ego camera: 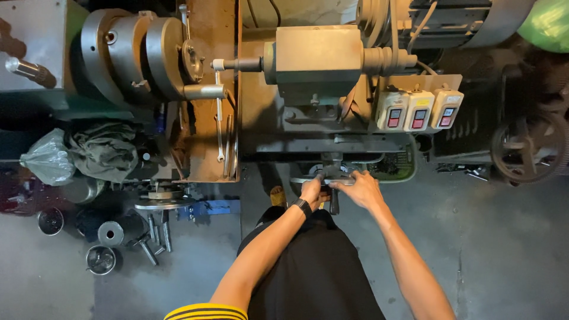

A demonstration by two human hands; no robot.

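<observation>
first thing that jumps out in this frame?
Both hands meet at the bottom centre: the left hand and right hand grip a metal handwheel on the machine's front. Above left sits a big steel chuck; to the right, three switch boxes with red buttons.

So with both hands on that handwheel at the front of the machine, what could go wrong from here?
The left hand wears a wrist band close to the handwheel; it might snag on the handle. Loose metal parts on the floor to the left could trip a step. A wrench lying near the chuck might shake loose.
</observation>
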